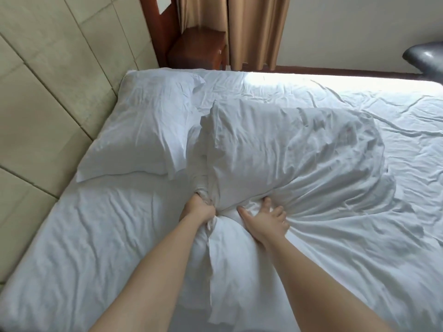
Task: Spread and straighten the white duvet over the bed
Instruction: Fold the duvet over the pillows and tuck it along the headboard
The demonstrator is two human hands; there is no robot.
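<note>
Here, in the head view, the white duvet [299, 164] lies bunched toward the middle of the bed [84, 236], its gathered end pulled toward the near edge where the person stands, while the rest spreads crumpled toward the foot on the right. The left hand [197, 208] grips a twisted handful of the duvet's edge, fingers curled round the cloth, probably to anchor that end or find a corner before shaking it out. The right hand [266, 218] rests just beside it with fingers spread wide and flat on the fabric, holding nothing; I judge it is pinning the cloth so the creases fanning from the bunch can be drawn smooth. A pillow [141, 130] lies at the head corner against the padded headboard [48, 80], apart from the duvet, so the cover can later be drawn up toward it. Beyond the far edge stand a wooden nightstand [196, 51] and tan curtains [251, 27]; a dark chair [424, 56] shows at the right. No brand, label or readable writing shows anywhere.
</note>
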